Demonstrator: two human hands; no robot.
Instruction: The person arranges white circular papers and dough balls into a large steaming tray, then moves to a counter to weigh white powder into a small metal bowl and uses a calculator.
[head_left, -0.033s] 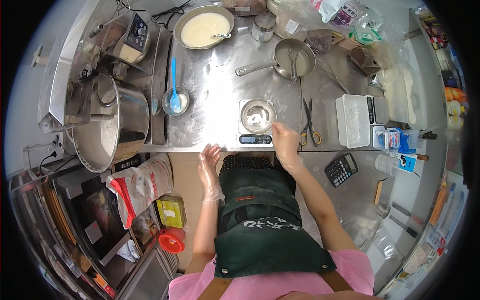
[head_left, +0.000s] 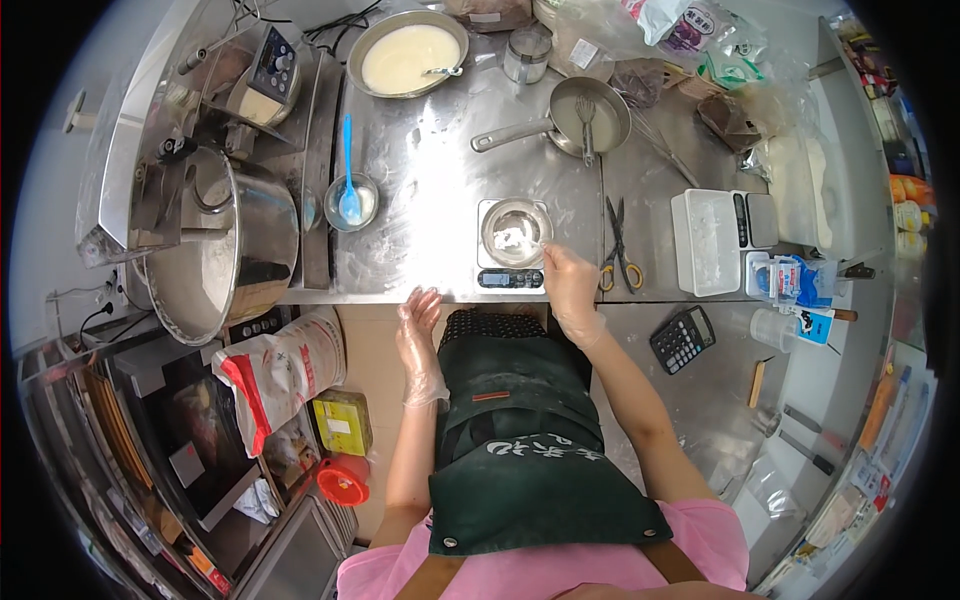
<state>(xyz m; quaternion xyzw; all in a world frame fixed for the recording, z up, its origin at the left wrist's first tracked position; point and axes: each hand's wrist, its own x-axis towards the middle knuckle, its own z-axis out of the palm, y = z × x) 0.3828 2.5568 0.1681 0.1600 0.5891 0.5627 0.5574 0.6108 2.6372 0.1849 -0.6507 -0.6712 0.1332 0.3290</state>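
Nothing has moved since the earlier frame: both hands, bowl and scale sit as before.

Right hand [head_left: 570, 290], gloved, reaches to the near rim of the small steel bowl [head_left: 515, 230] on the scale [head_left: 511, 277] at the bench [head_left: 430, 200] edge; its fingers [head_left: 550, 256] are bunched at the rim, but whether they pinch anything cannot be told. White powder lies in the bowl; its amount is hard to judge. Left hand [head_left: 418, 330], gloved, fingers spread and empty, hovers just off the bench edge. Scissors [head_left: 620, 245] lie just right of the scale, a calculator [head_left: 683, 339] lower right. The apron [head_left: 525, 430] hides the bench edge below the scale; the scale's readout is too small to make out.
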